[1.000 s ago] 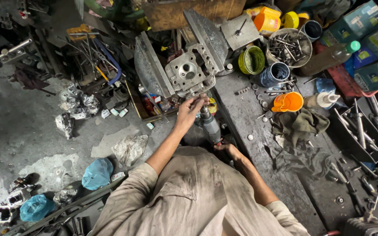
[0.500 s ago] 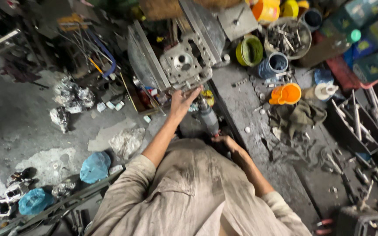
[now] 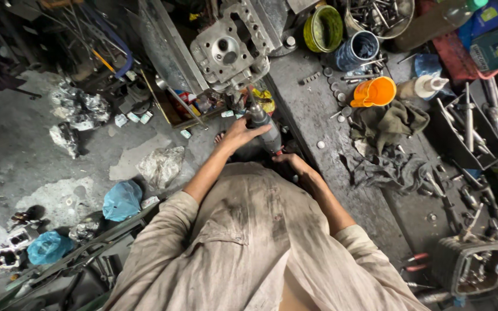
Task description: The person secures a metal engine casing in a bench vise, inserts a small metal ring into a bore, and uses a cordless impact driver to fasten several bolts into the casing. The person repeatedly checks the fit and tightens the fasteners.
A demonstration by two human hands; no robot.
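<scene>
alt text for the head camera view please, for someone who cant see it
Seen from above, a person grips a grey power tool with the left hand, the right hand at its rear, its tip against a grey metal engine part at a cluttered workbench; an orange jug stands nearby.

Right hand half behind the shirt — tool's tip hidden, too small.

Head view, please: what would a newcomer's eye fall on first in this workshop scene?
First, the grey metal engine head propped at top centre, with the left hand gripping a handheld power tool pointed at it; the right hand sits at the tool's rear. Next, the bright orange jug on the dark bench to the right, and the blue plastic bags on the grimy floor at left.
</scene>
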